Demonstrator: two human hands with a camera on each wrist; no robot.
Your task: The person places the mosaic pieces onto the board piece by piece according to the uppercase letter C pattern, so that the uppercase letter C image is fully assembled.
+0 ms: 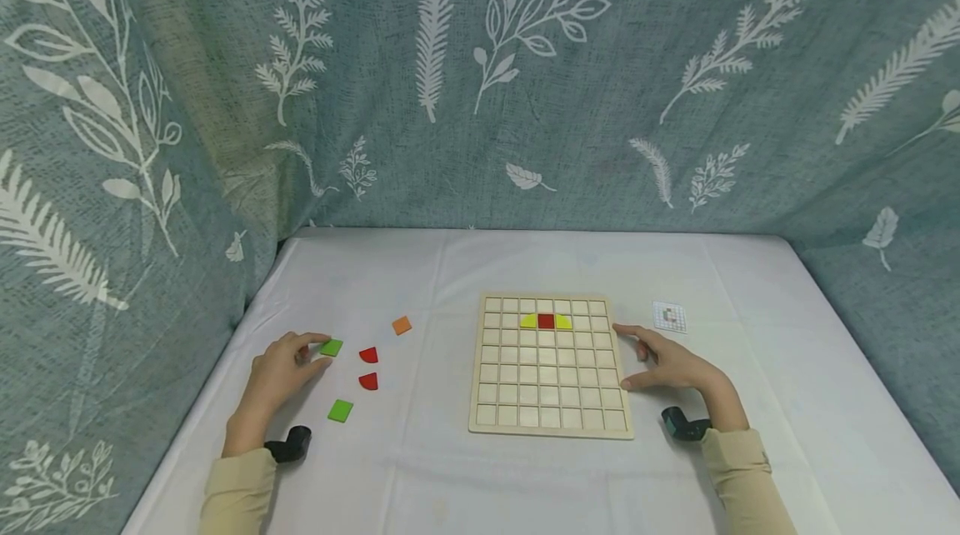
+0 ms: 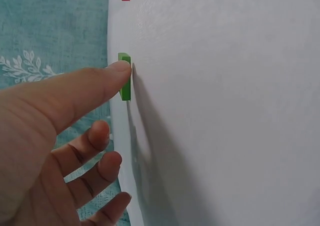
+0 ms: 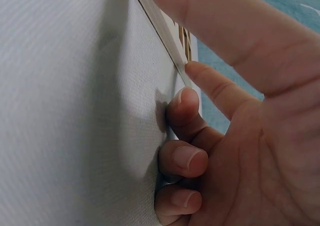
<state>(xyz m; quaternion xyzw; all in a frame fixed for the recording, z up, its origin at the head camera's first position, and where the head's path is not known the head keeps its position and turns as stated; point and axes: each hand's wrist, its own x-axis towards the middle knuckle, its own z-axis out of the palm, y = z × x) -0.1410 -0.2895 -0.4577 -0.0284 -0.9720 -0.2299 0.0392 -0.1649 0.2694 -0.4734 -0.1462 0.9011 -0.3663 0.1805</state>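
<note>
Left hand (image 1: 281, 368) sits near the left edge of the tabletop (image 1: 420, 477); thumb tip presses on the edge of a green square tile (image 1: 332, 347), other fingers loosely curled beside it. Wrist view confirms thumb touching the tile; can't tell if the index finger closes a pinch from the other side

Right hand (image 1: 667, 364) rests against the right edge of the wooden grid board (image 1: 551, 368), which lies mid-table, slightly right of centre. Thumb and index finger are straight along the board's rim, lower fingers curled onto the cloth; nothing is grasped, just touching

On the board, second row from the far edge: a red square tile (image 1: 546, 321) flanked by two yellow pieces (image 1: 528, 322), touching it on either side

Loose pieces between left hand and board: second green tile (image 1: 340, 411) nearer the front edge, two red quarter-round pieces (image 1: 368, 355) one behind the other, an orange tile (image 1: 402, 325) further back

Small pattern card (image 1: 670, 317) lies just off the board's far right corner, apart from the right hand

Leaf-print curtain (image 1: 480, 77) surrounds the table on three sides
</note>
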